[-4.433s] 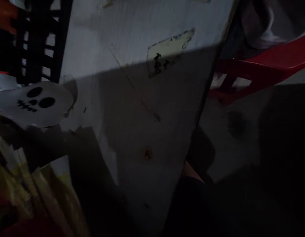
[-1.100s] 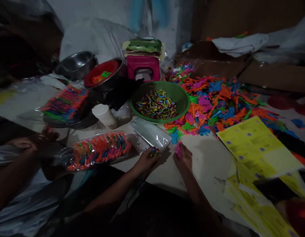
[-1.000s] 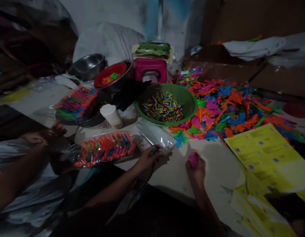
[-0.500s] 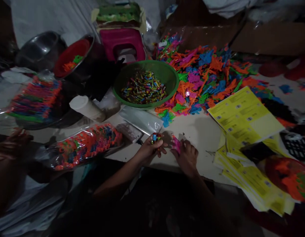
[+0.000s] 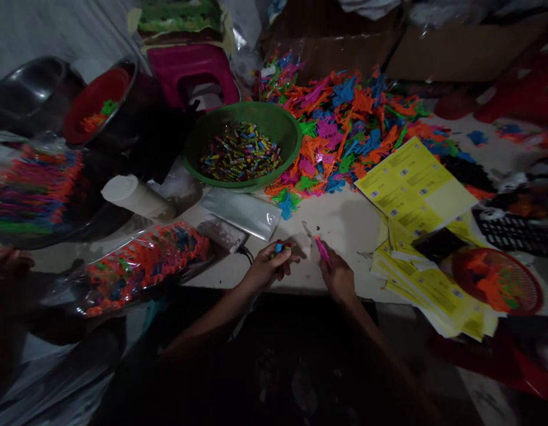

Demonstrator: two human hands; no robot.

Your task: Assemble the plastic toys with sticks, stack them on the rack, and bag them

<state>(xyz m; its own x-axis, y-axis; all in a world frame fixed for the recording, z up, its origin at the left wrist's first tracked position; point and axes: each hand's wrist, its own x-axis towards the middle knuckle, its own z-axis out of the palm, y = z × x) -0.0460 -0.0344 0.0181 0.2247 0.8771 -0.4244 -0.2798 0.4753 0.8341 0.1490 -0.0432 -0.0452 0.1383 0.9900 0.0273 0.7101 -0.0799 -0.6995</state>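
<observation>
The person's clothing (image 5: 238, 373) is dark, almost black, with faint pale marks (image 5: 304, 387) whose shape is too dim to tell. The left forearm (image 5: 211, 319) and the right forearm (image 5: 367, 322) are bare, as are the left hand (image 5: 267, 269) and the right hand (image 5: 339, 277).

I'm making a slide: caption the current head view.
Left hand holds small colourful pieces, right hand a pink piece, near a green basin.

A pink stool (image 5: 189, 59) stands near a metal bowl (image 5: 32, 92)
</observation>
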